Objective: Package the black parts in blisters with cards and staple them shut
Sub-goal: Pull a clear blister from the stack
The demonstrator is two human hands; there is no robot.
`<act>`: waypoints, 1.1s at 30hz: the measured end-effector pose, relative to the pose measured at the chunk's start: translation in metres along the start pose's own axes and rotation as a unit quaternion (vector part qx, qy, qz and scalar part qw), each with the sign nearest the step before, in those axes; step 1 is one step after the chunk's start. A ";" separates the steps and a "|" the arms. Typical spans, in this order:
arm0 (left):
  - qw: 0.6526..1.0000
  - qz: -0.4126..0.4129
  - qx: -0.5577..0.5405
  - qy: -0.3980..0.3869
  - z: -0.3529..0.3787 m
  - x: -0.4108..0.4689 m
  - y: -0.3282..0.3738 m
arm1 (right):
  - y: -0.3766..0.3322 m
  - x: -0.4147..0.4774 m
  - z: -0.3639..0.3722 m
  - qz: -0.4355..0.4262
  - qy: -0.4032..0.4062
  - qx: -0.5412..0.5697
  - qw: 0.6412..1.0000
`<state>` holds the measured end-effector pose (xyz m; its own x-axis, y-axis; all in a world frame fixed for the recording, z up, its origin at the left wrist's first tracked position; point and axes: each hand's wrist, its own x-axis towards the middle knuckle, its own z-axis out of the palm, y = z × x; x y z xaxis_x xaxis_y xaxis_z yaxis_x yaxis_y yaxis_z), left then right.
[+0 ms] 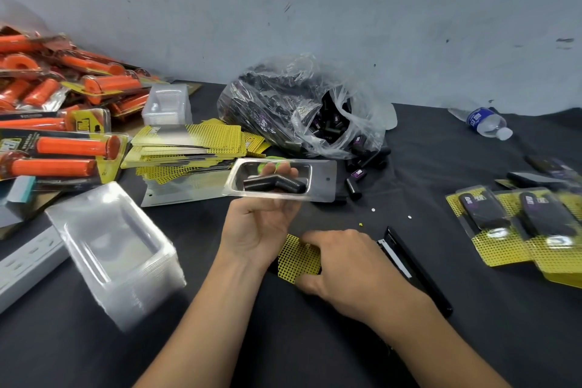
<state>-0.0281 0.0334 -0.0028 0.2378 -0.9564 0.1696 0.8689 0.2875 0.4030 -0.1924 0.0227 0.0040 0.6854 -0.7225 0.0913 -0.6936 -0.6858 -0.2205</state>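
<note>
My left hand [258,224] holds a clear blister [318,179] up from below, fingers curled under its pocket. Two black parts [274,183] lie in that pocket, forming a shallow V. My right hand [343,261] rests on the table and pinches a yellow dotted card [297,260] that lies flat on the black cloth. A black stapler [412,264] lies just right of my right hand. More black parts fill a clear plastic bag [302,110] behind, with some spilled [362,173] beside it.
A stack of empty blisters [116,249] stands at left, a second [167,104] further back. Yellow cards [189,148] are piled at centre-left. Finished black packs [522,224] lie right, orange grip packs [63,123] left. A water bottle [485,121] and power strip [28,258] lie nearby.
</note>
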 end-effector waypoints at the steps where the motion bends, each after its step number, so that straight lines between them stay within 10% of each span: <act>1: 1.000 -0.004 -0.001 0.003 0.000 -0.001 0.001 | -0.001 0.000 0.000 -0.005 0.009 -0.013 1.000; 18: 0.994 -0.103 -0.040 -0.008 0.005 -0.007 0.003 | -0.022 -0.008 -0.009 -0.045 0.020 -0.069 0.996; 33: 0.998 -0.026 -0.043 -0.042 0.004 -0.005 0.008 | -0.021 -0.010 -0.012 0.011 -0.068 0.021 0.997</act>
<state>-0.0241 0.0410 0.0035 0.1578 -0.9611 0.2267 0.9140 0.2290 0.3348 -0.1874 0.0428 0.0193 0.6951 -0.7174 -0.0461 -0.7016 -0.6630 -0.2610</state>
